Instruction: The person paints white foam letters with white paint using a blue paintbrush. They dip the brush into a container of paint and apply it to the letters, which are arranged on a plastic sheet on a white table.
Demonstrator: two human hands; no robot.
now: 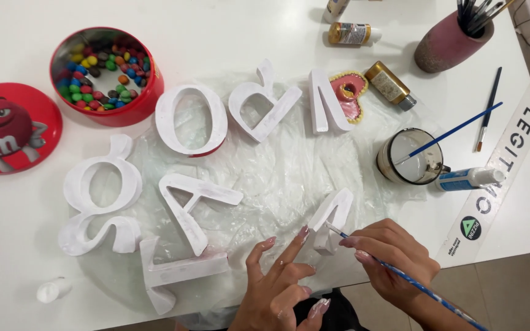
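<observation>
Bare plastic sheet [277,178] at frame centre leaves room; white letters [191,208] crowd the left, a glass jar [413,160] blocks the right.

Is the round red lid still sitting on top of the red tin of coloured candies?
No, the round red lid lies flat on the white table to the left of the open red tin, whose coloured candies show.

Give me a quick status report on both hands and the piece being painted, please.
Left hand open, one fingertip steadying the small white letter. Right hand gripping a blue paintbrush, tip on the letter. Other white letters lie alongside on plastic sheet, none obstructing.
</observation>
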